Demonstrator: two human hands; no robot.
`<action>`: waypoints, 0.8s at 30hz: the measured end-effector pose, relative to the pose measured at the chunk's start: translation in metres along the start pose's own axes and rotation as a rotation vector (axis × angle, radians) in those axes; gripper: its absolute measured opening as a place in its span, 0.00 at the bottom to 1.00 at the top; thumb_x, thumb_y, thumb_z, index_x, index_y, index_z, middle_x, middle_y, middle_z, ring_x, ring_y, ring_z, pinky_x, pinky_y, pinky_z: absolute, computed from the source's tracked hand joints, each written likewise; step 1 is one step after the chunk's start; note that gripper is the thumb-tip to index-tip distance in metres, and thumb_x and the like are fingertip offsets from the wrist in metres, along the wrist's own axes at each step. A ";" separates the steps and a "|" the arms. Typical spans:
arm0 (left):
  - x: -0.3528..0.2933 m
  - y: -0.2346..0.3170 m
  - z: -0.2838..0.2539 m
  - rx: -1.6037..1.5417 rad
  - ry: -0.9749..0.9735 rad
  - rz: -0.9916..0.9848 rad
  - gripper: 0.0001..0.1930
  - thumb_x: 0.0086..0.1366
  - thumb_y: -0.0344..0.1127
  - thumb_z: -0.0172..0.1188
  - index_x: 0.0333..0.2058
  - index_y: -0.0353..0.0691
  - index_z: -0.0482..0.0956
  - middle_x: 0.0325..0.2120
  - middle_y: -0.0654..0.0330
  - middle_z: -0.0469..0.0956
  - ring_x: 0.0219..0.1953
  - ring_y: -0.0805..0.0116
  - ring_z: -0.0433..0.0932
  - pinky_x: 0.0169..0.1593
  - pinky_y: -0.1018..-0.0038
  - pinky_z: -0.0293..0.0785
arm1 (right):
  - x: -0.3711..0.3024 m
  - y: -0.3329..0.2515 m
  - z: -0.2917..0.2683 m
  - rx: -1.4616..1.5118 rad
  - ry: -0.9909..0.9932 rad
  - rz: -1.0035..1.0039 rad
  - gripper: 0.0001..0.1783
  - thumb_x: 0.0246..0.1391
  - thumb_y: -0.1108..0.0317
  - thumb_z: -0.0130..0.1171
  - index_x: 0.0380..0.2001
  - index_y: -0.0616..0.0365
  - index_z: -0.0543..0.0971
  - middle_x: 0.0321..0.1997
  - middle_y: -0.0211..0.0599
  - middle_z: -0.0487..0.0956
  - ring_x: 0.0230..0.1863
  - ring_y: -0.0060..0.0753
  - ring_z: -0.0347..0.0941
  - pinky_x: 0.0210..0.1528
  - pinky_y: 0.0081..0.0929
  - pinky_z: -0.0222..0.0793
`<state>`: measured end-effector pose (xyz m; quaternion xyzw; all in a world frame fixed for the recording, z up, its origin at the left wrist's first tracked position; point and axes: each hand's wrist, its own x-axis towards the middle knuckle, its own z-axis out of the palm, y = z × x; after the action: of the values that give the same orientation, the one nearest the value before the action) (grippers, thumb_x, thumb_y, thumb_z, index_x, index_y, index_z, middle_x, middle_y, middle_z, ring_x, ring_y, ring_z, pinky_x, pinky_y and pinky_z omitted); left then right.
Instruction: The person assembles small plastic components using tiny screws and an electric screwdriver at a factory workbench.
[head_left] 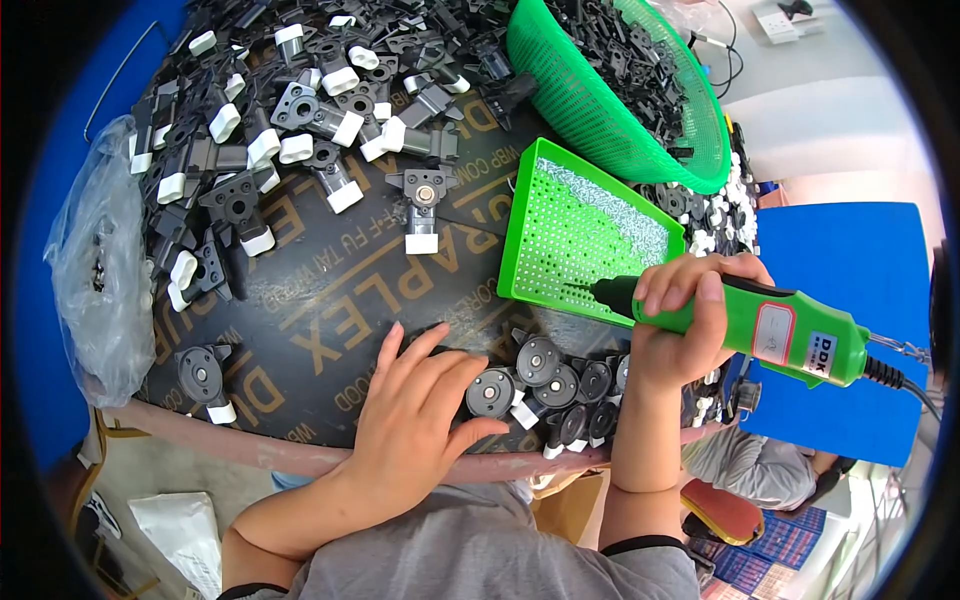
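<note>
My right hand (676,320) grips a green electric screwdriver (760,330), its tip pointing left over a green perforated tray (560,232) that holds small silver screws. My left hand (415,415) lies flat on the dark board (330,320), fingers spread, with its thumb against a round black plastic part (491,393). Several more of these black parts with white ends (570,385) are bunched at the board's near edge between my two hands.
A big heap of black-and-white plastic assemblies (300,110) covers the far left of the board. A green mesh basket (620,90) full of black parts stands at the back right. A clear plastic bag (95,270) lies at the left edge.
</note>
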<state>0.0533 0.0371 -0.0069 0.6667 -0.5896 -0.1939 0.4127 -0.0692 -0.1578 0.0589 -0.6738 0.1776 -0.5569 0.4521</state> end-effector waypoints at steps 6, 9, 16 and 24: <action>0.002 0.002 -0.002 -0.053 0.003 0.014 0.32 0.57 0.47 0.69 0.54 0.35 0.73 0.49 0.54 0.75 0.60 0.48 0.68 0.67 0.42 0.54 | -0.004 -0.059 0.004 0.212 -0.004 0.021 0.14 0.60 0.73 0.53 0.47 0.52 0.65 0.19 0.33 0.68 0.17 0.28 0.65 0.20 0.31 0.68; 0.003 0.001 0.002 -0.074 0.011 0.023 0.32 0.51 0.43 0.74 0.54 0.38 0.76 0.50 0.58 0.77 0.61 0.49 0.69 0.67 0.42 0.53 | -0.026 -0.090 0.012 0.277 -0.228 0.025 0.18 0.55 0.77 0.59 0.46 0.55 0.66 0.22 0.40 0.74 0.18 0.34 0.71 0.21 0.36 0.74; 0.002 0.000 0.001 -0.035 -0.003 0.010 0.31 0.50 0.40 0.73 0.54 0.41 0.76 0.49 0.59 0.78 0.61 0.51 0.69 0.67 0.42 0.53 | -0.053 -0.077 0.027 0.228 -0.506 -0.046 0.16 0.58 0.74 0.58 0.42 0.58 0.60 0.20 0.37 0.73 0.15 0.32 0.71 0.16 0.29 0.73; 0.003 0.001 0.001 -0.028 0.006 0.010 0.31 0.49 0.39 0.74 0.53 0.42 0.76 0.49 0.60 0.78 0.61 0.52 0.69 0.67 0.42 0.53 | -0.040 -0.070 0.028 0.254 -0.633 0.009 0.14 0.57 0.76 0.57 0.40 0.59 0.62 0.20 0.37 0.72 0.14 0.31 0.70 0.17 0.30 0.73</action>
<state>0.0530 0.0340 -0.0063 0.6585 -0.5891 -0.1980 0.4245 -0.0747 -0.0799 0.0926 -0.7508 -0.0394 -0.3359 0.5673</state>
